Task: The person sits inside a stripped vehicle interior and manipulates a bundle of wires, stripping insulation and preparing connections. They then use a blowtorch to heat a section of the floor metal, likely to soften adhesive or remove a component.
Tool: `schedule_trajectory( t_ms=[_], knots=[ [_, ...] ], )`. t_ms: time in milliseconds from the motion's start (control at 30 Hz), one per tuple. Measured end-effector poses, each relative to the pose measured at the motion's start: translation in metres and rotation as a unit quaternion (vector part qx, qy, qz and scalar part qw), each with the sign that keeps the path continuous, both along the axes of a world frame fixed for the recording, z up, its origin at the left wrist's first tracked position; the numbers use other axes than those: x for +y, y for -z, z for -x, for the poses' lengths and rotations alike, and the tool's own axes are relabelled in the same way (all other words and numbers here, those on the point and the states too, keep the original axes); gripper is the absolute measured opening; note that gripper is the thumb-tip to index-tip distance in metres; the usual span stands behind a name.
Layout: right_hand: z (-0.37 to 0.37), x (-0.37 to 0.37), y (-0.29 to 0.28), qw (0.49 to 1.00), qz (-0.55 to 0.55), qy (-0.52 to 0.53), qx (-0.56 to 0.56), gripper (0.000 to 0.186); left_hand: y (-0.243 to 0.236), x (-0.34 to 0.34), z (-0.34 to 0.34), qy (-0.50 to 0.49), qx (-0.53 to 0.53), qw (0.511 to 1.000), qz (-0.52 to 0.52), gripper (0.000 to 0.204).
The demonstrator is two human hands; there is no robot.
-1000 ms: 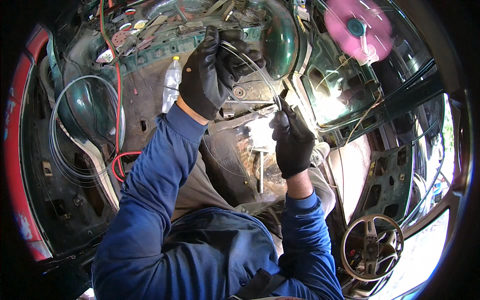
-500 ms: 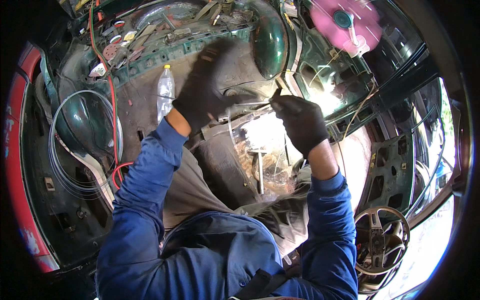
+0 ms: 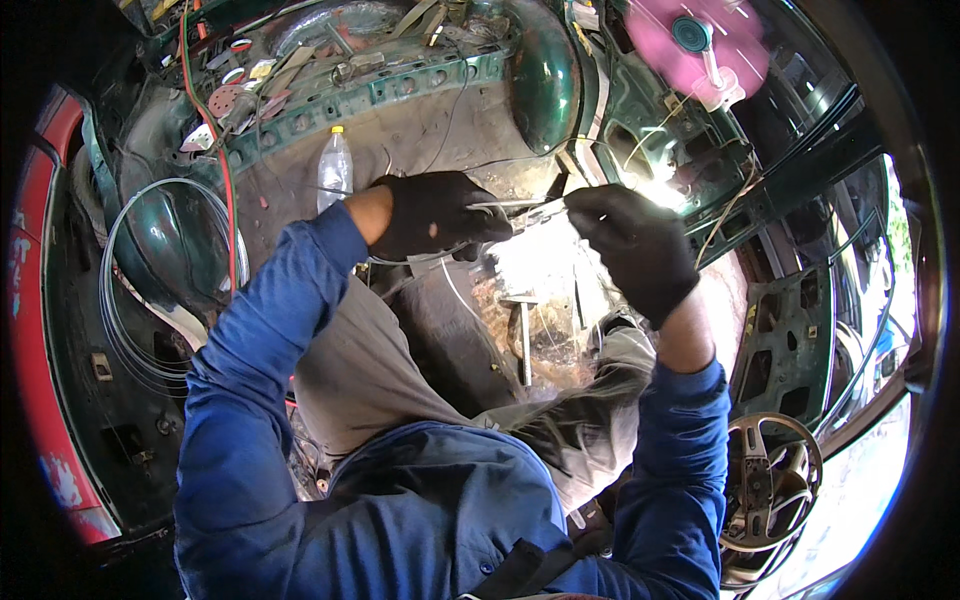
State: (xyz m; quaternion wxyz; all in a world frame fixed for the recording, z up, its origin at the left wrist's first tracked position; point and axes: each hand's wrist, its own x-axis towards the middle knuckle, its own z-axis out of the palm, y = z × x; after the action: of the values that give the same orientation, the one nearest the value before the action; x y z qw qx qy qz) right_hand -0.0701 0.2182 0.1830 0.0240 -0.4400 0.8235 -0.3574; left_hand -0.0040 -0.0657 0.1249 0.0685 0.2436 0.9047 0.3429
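Observation:
In black gloves, my left hand is closed on a thin silvery cable, held level in front of me over the car's bare floor. My right hand pinches the same cable farther to the right, with fingertips near the bright sunlit patch. A pale length of cable hangs below my left hand. A clear plastic bottle with a yellow cap stands just beyond my left wrist. Below my hands a hammer-like metal tool lies in the rusty footwell.
A coil of wire and red hose lie at the left. Scraps and sanding discs sit at the back left. A pink fan is at upper right, a steering wheel at lower right.
My left hand has come down from high up and turned sideways. My right hand has moved rightward. The cable went from upright to nearly level between them.

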Motion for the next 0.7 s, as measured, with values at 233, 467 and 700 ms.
schedule_trajectory(
  t_ms=[233,467,700],
  knots=[
    [0.023,0.007,-0.008,0.973,0.173,0.150,0.024,0.022,-0.021,-0.009,-0.014,-0.179,-0.045,0.916,-0.357,0.054],
    [-0.025,-0.026,0.045,0.980,0.160,0.115,0.030,0.036,-0.023,0.005,0.015,-0.084,0.041,0.671,-0.735,0.058],
    [-0.050,-0.040,0.059,0.944,0.199,0.100,-0.243,0.030,0.012,-0.006,0.032,0.026,0.076,0.598,-0.798,0.043]
  ],
)
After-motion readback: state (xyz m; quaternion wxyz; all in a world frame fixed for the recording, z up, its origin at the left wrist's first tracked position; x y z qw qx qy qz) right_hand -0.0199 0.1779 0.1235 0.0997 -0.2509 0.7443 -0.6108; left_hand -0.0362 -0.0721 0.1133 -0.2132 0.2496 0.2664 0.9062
